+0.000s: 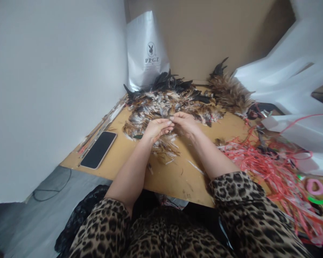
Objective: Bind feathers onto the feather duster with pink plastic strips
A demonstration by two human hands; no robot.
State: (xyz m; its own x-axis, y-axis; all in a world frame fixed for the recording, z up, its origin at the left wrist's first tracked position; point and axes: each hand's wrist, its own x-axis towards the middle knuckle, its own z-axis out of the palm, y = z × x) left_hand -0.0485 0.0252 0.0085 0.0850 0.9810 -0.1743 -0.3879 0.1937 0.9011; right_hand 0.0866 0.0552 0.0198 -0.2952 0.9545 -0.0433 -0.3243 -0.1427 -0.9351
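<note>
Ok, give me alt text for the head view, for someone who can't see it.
Both hands, the left hand and right hand, meet fingertip to fingertip over a pile of brown and black feathers on a wooden table. A phone lies face up to the left, tangled red strings to the right, a white bag behind.
</note>
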